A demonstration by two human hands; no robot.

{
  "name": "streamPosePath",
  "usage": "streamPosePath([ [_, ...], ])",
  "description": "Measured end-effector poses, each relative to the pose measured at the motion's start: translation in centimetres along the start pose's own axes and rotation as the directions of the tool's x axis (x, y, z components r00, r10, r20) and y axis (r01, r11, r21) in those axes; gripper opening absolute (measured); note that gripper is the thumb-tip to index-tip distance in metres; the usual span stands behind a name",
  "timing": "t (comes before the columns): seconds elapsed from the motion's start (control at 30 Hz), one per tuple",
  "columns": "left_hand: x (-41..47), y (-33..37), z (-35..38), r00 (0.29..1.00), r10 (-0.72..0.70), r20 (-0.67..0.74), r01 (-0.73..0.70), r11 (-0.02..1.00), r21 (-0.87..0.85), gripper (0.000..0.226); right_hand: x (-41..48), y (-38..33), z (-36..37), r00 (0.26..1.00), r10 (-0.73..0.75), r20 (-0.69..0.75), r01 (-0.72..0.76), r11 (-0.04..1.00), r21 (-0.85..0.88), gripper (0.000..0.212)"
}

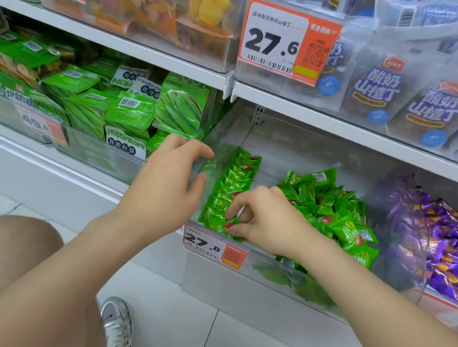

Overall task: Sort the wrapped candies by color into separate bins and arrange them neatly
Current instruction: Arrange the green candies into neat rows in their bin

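- Green is what fills the head view, the only view given: green candies lie in a clear bin (pixel 234 280) under both hands.
- The right hand (pixel 268 222) is curled down and pinches one candy (pixel 229 225) between thumb and fingertips, at the near end of a row (pixel 236 174).
- That row runs away from the right fingertips along the bin's left wall, with the candies standing on edge and packed close together.
- A loose pile (pixel 336 212) of the same green candies lies just right of the right hand, not yet lined up.
- The left hand (pixel 171 182) holds no candy. Its fingers are loosely spread and their tips are at the bin's left wall, but I cannot tell whether they press on it.
- Purple candies (pixel 456 256) sit in the next bin, well to the right of the right wrist.
- Green packs (pixel 128 114) lie beyond and left of the left hand, and a price tag (pixel 215 245) hangs just below the right fingertips.
- Risk: pushing the pinched candy in too hard could tip the upright row, because the candies seem to be held up only by each other and the wall.
- Risk: the right forearm crosses the pile's near edge, so a sweep of the arm could drag loose candies over the front lip.
- Risk: the wrappers look slick, so a light pinch may let the candy twist and go in crooked.
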State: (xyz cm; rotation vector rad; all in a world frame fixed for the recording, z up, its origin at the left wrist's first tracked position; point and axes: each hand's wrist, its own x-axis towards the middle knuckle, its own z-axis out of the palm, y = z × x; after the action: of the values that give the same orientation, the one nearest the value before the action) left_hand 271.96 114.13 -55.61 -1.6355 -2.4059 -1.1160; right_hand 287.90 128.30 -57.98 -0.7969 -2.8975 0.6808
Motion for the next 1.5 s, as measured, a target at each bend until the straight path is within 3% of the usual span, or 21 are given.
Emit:
streamPosePath([
  [0.2, 0.0, 0.0, 0.1, 1.0, 0.017, 0.001, -0.017, 1.0, 0.015, 0.031, 0.9, -0.5, 0.9, 0.997, -0.075, -0.028, 0.07, 0.987, -0.147, 0.019],
  [0.43, -0.2, 0.0, 0.2, 1.0, 0.017, 0.0, -0.017, 1.0, 0.014, 0.034, 0.4, -0.6, -0.3, 0.996, -0.084, -0.02, 0.081, 0.988, -0.132, 0.026],
  [0.6, -0.4, 0.9, 0.1, 0.98, 0.187, -0.071, -0.177, 0.976, 0.128, 0.027, -1.0, 0.8, -4.7, 0.984, -0.094, -0.153, 0.084, 0.994, -0.071, 0.008],
  [0.67, -0.3, 1.5, 0.2, 0.958, 0.286, -0.035, -0.279, 0.951, 0.13, 0.025, -2.3, 2.1, -6.5, 0.995, -0.076, -0.072, 0.066, 0.99, -0.122, 0.014],
  [0.77, -0.3, 2.6, 1.0, 0.939, 0.336, 0.073, -0.342, 0.933, 0.107, 0.023, -3.9, 3.8, -7.1, 0.985, -0.028, 0.17, 0.066, 0.973, -0.222, 0.02],
  [0.97, 0.2, 3.4, 2.7, 0.934, 0.313, 0.173, -0.328, 0.943, 0.062, 0.024, -3.8, 4.3, -4.8, 0.906, -0.057, 0.421, 0.215, 0.915, -0.341, 0.045],
  [1.13, 0.2, 4.0, 3.5, 0.938, 0.29, 0.187, -0.301, 0.953, 0.03, 0.019, -3.4, 4.2, -3.8, 0.869, -0.098, 0.484, 0.293, 0.892, -0.345, 0.056],
  [1.3, 0.2, 4.6, 3.9, 0.943, 0.252, 0.218, -0.252, 0.967, -0.03, 0.019, -3.2, 4.6, -3.3, 0.865, -0.131, 0.483, 0.321, 0.886, -0.334, 0.042],
  [1.4, 0.1, 4.8, 4.1, 0.938, 0.209, 0.278, -0.185, 0.977, -0.11, 0.025, -3.5, 5.0, -3.6, 0.895, -0.12, 0.431, 0.258, 0.925, -0.279, 0.04],
  [1.5, 0.1, 5.0, 3.9, 0.921, 0.171, 0.349, -0.1, 0.972, -0.211, 0.037, -4.1, 5.4, -5.9, 0.942, -0.103, 0.319, 0.135, 0.988, -0.081, 0.037],
])
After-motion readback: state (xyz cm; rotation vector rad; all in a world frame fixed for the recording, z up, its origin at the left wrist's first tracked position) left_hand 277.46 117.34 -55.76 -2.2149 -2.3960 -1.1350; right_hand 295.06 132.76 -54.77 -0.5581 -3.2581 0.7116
